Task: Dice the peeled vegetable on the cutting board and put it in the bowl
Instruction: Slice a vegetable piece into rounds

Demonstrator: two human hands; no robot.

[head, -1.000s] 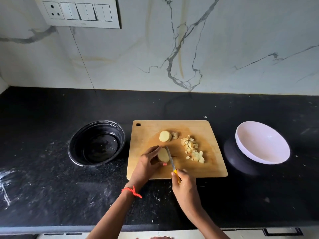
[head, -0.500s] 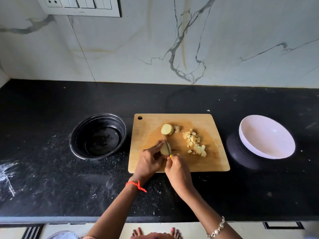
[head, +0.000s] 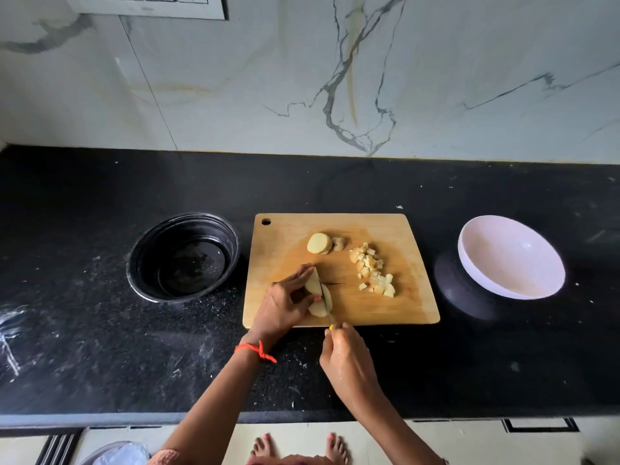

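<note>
A wooden cutting board (head: 396, 307) lies on the black counter. My left hand (head: 285, 305) grips a pale peeled potato piece (head: 313, 284) near the board's front left. My right hand (head: 345, 360) holds a small yellow-handled knife (head: 325, 302), its blade down through the piece; a cut slice (head: 326, 305) lies against the blade's right side. A thick round slice (head: 318, 243) and a small end scrap (head: 339, 244) lie further back. A heap of diced cubes (head: 372, 271) sits right of centre. The white bowl (head: 511, 256) stands tilted to the right of the board.
A black bowl (head: 183, 256) with a wet bottom stands left of the board. The marble wall rises behind the counter, with a switch plate (head: 151, 6) at top left. The counter's front edge runs below my wrists, and bare feet show on the floor.
The knife has moved from beside the potato piece to cutting down through it, and a slice now stands apart. My right hand drew back to the board's front edge. The camera tilted down.
</note>
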